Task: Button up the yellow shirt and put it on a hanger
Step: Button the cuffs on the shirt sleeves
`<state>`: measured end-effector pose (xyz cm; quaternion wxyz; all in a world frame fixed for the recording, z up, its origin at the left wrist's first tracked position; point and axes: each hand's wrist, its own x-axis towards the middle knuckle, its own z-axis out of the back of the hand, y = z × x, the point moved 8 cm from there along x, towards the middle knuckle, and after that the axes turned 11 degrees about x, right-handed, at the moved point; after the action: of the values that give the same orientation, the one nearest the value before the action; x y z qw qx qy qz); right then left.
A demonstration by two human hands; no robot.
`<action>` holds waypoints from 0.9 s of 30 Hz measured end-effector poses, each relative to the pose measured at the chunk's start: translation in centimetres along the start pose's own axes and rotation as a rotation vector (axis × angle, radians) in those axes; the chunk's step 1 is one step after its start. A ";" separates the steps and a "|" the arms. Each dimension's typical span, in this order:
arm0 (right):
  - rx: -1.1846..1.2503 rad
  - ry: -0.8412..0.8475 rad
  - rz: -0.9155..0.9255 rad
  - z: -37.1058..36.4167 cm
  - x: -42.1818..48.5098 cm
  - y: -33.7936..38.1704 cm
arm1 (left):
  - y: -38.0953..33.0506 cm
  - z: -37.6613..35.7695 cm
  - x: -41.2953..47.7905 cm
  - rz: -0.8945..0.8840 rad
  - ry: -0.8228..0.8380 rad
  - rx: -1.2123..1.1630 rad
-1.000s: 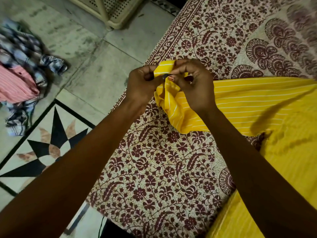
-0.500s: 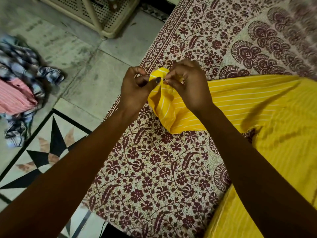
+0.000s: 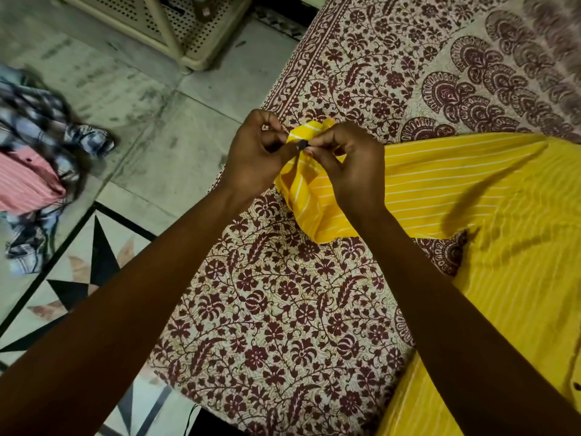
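The yellow shirt (image 3: 490, 190) with thin white stripes lies spread across the patterned bed on the right. Its sleeve end is lifted off the bed near the bed's left edge. My left hand (image 3: 254, 162) pinches the yellow cuff (image 3: 306, 133) from the left. My right hand (image 3: 349, 165) pinches the same cuff from the right. A small dark button (image 3: 301, 146) shows between my two thumbs. No hanger is in view.
The bed is covered by a cream sheet with maroon flowers (image 3: 283, 309). On the tiled floor at the left lies a heap of checked and pink striped clothes (image 3: 37, 158). A cream perforated plastic rack (image 3: 176, 23) stands at the top.
The view has tilted a little, so the hands sit lower in frame. My fingers have shifted on the cuff and the dark button now shows between my thumbs.
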<state>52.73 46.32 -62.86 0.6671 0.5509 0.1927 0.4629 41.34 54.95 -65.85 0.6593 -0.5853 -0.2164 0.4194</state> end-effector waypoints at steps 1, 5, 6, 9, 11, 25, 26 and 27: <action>-0.022 0.007 0.012 -0.1 -0.1 0.1 | 0.2 0.0 0.1 0.028 0.035 0.010; -0.076 0.024 0.046 -0.3 -0.4 0.5 | 0.8 -0.8 0.3 0.156 0.235 -0.046; -0.086 0.035 0.046 -0.5 -0.5 0.5 | 1.0 -1.0 0.2 0.190 0.283 -0.073; -0.032 0.092 -0.027 -1.0 -0.2 -0.3 | 1.7 -1.5 0.0 0.263 0.364 -0.117; 0.018 0.132 -0.118 -1.2 0.0 -1.0 | 2.0 -1.3 0.0 0.256 0.342 -0.089; -0.090 0.058 -0.096 -0.9 0.6 -0.2 | 2.2 -1.0 0.4 0.307 0.283 -0.064; -0.101 0.054 -0.095 -0.9 0.5 -0.3 | 2.1 -1.1 0.4 0.302 0.307 0.004; -0.110 0.043 -0.092 -0.9 0.4 -0.3 | 1.9 -1.0 0.6 0.281 0.309 0.061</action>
<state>52.40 47.17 -63.35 0.7126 0.4938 0.2064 0.4536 41.83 54.76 -68.03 0.6373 -0.6468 -0.0161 0.4186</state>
